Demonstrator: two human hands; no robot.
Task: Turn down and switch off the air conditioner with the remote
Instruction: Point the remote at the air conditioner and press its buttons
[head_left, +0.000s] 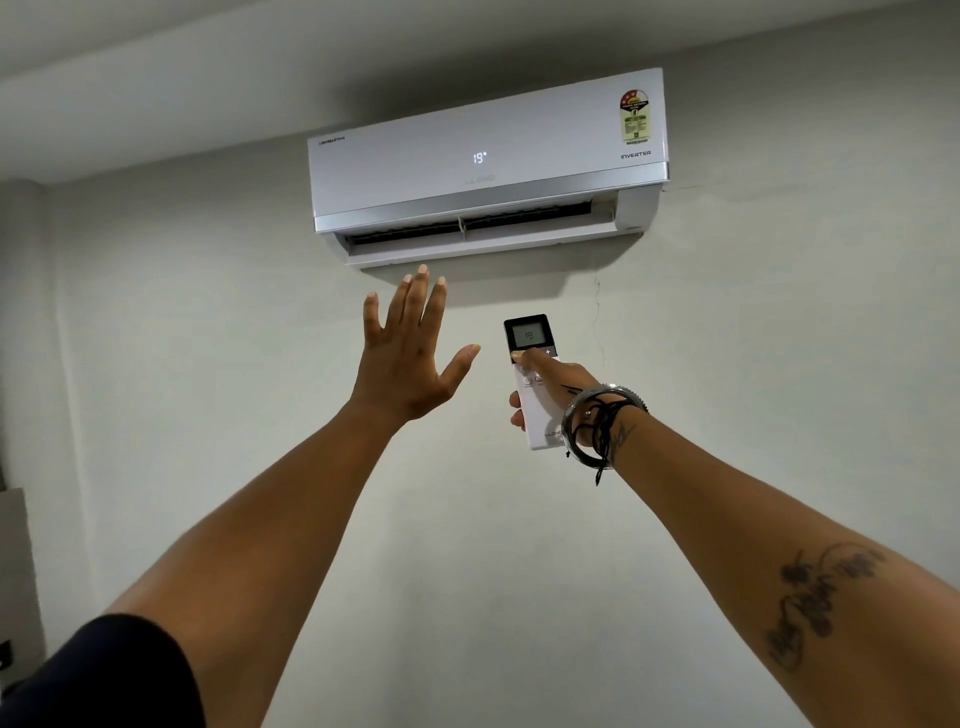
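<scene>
Right hand (558, 387) is wrapped around the white remote (535, 382), fingers curled behind it and the thumb pressed down on the dark button strip just under its little screen, which reads 19. There's a bunch of bangles and dark thread bands (597, 421) on that wrist, plus some tattoo lettering further down the forearm. Left hand (410, 353) is empty, fingers spread wide, palm facing away toward the wall, raised up just below the air conditioner's (488, 161) vent flap. The two hands sit side by side, near each other but not touching. The remote is pointed up at the unit, which is mounted high on the pale wall (727, 338) right under the ceiling. The front panel shows 19° lit up, "INVERTER" printed on the right side and a colourful energy rating sticker (635, 117) above that. The louver at the bottom is open. A dark sleeve (104, 675) shows at the left upper arm.
</scene>
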